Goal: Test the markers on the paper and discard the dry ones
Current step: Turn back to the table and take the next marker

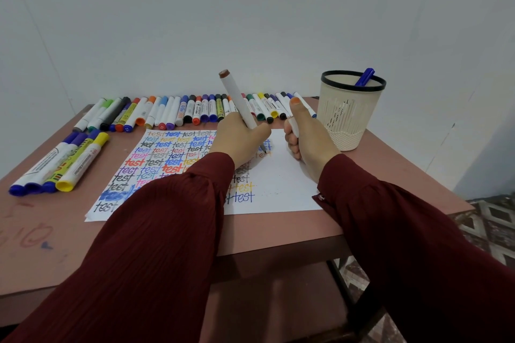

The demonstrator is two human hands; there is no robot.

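Left hand [241, 142] grips a white marker [237, 97], brown end up and tilted away, tip down on the paper [278, 175] beside a blue "test". Right hand [309, 139] is clenched round a short white piece [293, 127], thumb up; looks like the cap, can't confirm. It rests on the paper's right part. Both sleeves dark red. The paper's left side is filled with rows of "test" in many colours. Long row of capped markers [195, 108] lies along the far edge of the table [41, 231], just beyond the paper. Four more markers [61, 167] lie left of the paper, three blue caps and one yellow. Beige cup [348, 117] with black rim stands right of the hands, a blue marker [365, 77] inside.
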